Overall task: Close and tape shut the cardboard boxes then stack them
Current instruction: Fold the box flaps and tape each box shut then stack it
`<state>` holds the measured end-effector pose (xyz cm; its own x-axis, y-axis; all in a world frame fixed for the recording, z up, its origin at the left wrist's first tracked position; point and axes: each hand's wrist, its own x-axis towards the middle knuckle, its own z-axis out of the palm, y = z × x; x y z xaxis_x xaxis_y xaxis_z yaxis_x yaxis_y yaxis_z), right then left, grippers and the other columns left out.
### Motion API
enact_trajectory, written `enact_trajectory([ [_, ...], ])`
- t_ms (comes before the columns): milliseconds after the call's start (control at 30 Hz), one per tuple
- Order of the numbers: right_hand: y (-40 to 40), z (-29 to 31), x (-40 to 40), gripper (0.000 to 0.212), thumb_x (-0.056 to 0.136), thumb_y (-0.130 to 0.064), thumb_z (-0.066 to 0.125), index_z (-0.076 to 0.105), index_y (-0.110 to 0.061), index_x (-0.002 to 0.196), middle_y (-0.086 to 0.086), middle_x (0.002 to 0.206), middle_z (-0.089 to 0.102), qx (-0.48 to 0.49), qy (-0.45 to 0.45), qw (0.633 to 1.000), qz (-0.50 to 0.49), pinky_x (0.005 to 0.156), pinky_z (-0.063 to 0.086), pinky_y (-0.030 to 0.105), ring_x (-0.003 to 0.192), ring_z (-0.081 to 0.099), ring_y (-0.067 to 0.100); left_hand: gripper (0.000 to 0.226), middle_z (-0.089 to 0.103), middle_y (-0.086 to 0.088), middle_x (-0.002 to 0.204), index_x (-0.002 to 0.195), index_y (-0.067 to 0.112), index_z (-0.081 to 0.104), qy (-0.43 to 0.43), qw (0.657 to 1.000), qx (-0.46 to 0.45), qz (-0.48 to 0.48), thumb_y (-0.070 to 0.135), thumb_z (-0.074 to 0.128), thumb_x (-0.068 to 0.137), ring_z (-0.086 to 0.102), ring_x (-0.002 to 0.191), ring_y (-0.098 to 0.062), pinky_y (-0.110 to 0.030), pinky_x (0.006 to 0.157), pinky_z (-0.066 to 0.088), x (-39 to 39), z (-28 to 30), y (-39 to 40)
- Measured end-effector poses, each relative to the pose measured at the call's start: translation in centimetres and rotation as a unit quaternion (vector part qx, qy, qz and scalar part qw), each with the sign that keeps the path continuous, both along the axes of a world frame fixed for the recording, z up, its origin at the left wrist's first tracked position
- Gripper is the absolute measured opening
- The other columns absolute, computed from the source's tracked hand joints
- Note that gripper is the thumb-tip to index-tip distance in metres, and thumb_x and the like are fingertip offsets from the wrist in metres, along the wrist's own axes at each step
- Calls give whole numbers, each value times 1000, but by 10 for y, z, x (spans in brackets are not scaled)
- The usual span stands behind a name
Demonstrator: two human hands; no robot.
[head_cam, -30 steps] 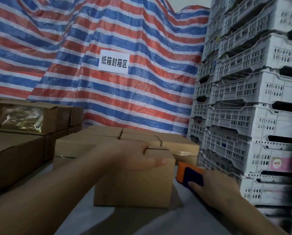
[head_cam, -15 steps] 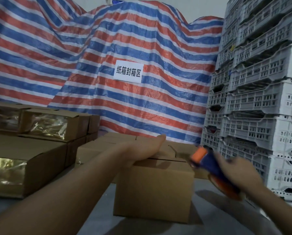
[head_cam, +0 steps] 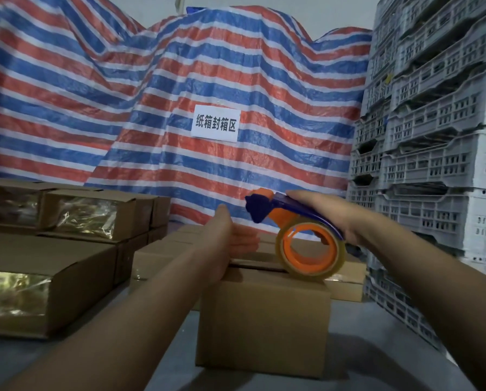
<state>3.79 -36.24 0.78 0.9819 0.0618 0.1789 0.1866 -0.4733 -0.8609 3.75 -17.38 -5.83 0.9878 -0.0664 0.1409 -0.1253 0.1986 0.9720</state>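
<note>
The tape gun (head_cam: 298, 232) has swung up onto the box (head_cam: 264, 320); right hand (head_cam: 329, 218) grips it, left hand (head_cam: 224, 244) presses flat, fingers straight. Flaps seem closed; a crooked start could wrinkle the tape.

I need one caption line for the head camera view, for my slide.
Left hand steadies a closed cardboard box while the right hand brings a tape dispenser over it.

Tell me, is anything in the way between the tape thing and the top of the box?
Nothing visible blocks it. The right hand holds the tape dispenser with its roll already at the cardboard box's top seam. The left hand presses the flaps beside the seam, off to one side.
</note>
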Motion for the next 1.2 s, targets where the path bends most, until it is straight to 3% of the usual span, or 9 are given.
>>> enact_trajectory([
  [67,-1,0,3,46,98,-52,56,66,-8,97,3,58,70,-7,8,1000,-7,39,45,16,40,61,10,66,75,-13,79,88,0,66,17,998,-57,-9,45,22,107,72,72,-19,-27,61,51,1,0,5],
  [233,1,0,5,50,95,-56,57,65,-8,107,4,64,73,-41,5,999,-23,39,45,17,43,63,11,33,74,-12,105,113,7,60,2,996,-85,-36,36,48,102,72,91,-20,-20,59,51,-5,-3,7],
  [367,0,2,6,50,96,-57,55,66,-10,104,3,64,73,-57,-6,998,-27,40,46,17,44,64,11,31,71,-12,112,126,8,55,-16,996,-74,-54,18,57,97,70,99,-22,-18,61,53,-9,-1,8],
  [467,-1,0,6,49,97,-56,55,66,-9,104,5,66,74,-46,-6,999,-21,41,46,17,46,65,11,16,73,-10,105,111,9,59,-4,996,-78,-54,10,58,95,71,98,-21,-32,101,48,-11,-3,7],
  [533,-1,0,7,49,97,-55,54,66,-8,103,5,66,73,-45,-3,999,-21,41,46,17,46,65,11,7,73,-8,96,100,10,60,4,996,-83,-32,6,57,96,71,93,-19,-38,113,36,-12,-3,6],
  [833,-10,27,7,47,97,-53,56,65,-8,107,7,74,72,-147,59,987,-23,53,51,24,54,65,16,16,59,-6,84,109,9,58,60,996,-42,52,7,52,95,54,83,-20,-28,62,45,6,-5,5],
  [967,-23,33,5,47,97,-48,59,64,-4,113,9,77,71,-99,104,990,-7,65,49,29,59,64,18,12,56,-2,75,106,10,60,100,987,-95,81,13,53,96,52,73,-16,-26,59,45,13,-4,0],
  [1100,-3,29,4,40,101,-46,53,62,-7,103,5,65,67,-112,84,990,18,45,49,23,47,60,13,12,42,0,68,96,10,54,100,971,-185,112,3,45,92,40,59,-13,-36,82,51,13,-9,0],
  [1200,9,21,2,40,102,-45,50,59,-6,103,2,56,65,-146,91,985,27,38,45,18,38,57,10,26,47,-3,69,103,6,55,78,964,-228,111,-8,40,88,51,60,-12,-36,87,54,5,-13,3],
])
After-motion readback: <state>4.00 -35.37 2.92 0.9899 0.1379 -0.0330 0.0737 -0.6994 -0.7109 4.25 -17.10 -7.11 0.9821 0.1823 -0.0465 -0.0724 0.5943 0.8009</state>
